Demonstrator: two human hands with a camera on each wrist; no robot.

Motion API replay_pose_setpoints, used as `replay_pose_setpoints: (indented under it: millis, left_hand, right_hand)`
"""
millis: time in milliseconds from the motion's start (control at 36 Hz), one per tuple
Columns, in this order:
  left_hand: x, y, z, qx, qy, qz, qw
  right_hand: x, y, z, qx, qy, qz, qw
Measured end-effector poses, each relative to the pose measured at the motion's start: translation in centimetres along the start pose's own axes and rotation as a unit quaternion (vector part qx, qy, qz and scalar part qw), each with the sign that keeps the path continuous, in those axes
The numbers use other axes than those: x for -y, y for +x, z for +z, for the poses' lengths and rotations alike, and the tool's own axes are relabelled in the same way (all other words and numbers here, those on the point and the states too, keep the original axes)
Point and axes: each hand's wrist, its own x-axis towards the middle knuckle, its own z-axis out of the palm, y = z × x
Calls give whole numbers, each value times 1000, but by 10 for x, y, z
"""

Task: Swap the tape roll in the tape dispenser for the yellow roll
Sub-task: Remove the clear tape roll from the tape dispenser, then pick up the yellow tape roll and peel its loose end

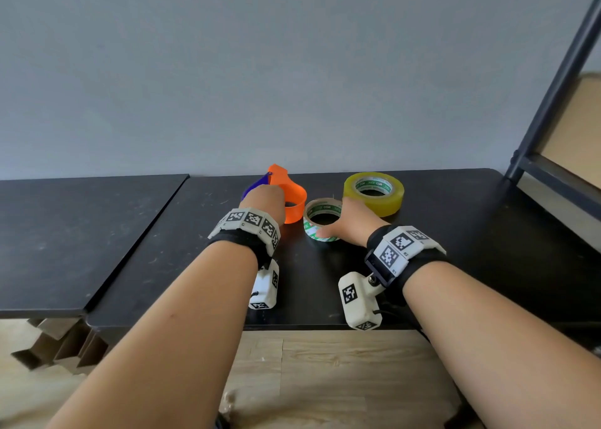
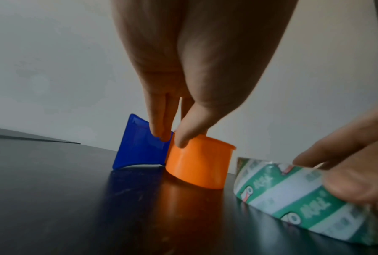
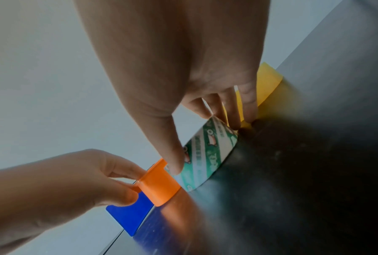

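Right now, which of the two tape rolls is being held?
The green-and-white printed roll, gripped by the right hand beside the orange dispenser. The yellow roll lies untouched behind it.

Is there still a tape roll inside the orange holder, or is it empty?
Empty. The orange dispenser shows a bare open ring, pinched by the left hand. The green-and-white roll lies beside it on the table, gripped by the right hand.

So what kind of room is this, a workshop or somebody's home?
Hard to say for sure; it looks like a plain room at home or in an office. A black table stands against a bare grey wall, with wood-look flooring below and a dark metal shelf frame beside it.
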Motion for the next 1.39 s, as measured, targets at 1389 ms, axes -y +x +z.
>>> replay_pose_setpoints:
  millis: [1389]
  left_hand:
    - [-122,11,4,-2,-129,100,987]
  right_hand:
    - [-95,-7,-97,-236,-5,69,969]
